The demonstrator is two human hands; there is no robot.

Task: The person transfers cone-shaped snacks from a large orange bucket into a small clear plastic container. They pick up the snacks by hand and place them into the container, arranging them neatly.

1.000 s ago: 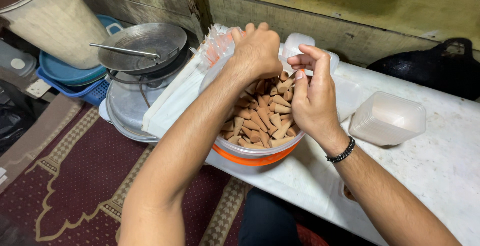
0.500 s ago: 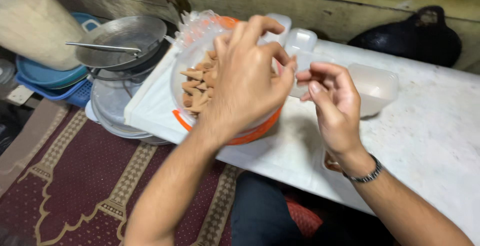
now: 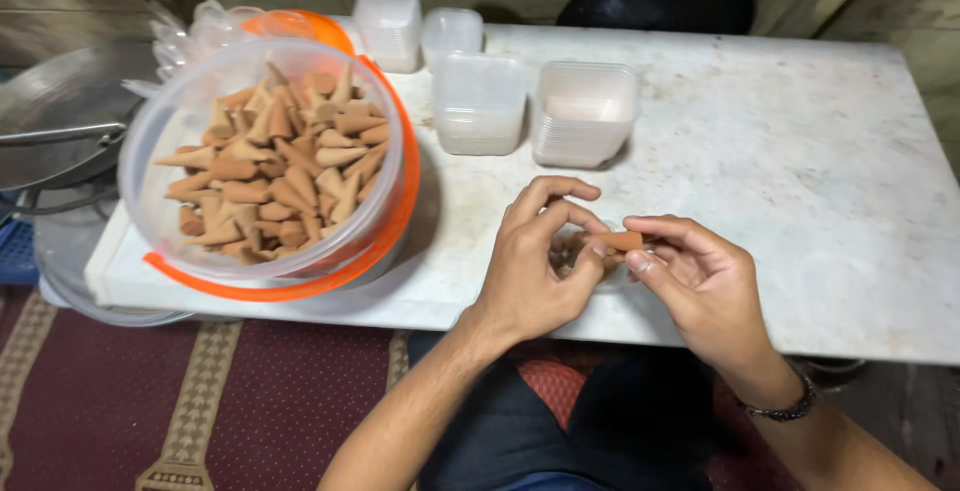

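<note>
- Two hands meet at the near edge of the white table (image 3: 800, 171): left hand (image 3: 535, 271) curled round a small clear cup, right hand (image 3: 700, 281) pinching one brown cone (image 3: 620, 241).
- Left of them, the tub of cones (image 3: 270, 166) remains nearly full.
- Beyond them, stacked clear cups (image 3: 585, 111) wait, unfilled.

your left hand (image 3: 530, 271) is out of the tub of cones (image 3: 265, 166) now and down at the near edge of the bench (image 3: 800, 201), meeting your right hand (image 3: 700, 286); together they pinch one brown cone (image 3: 618, 241).
</note>
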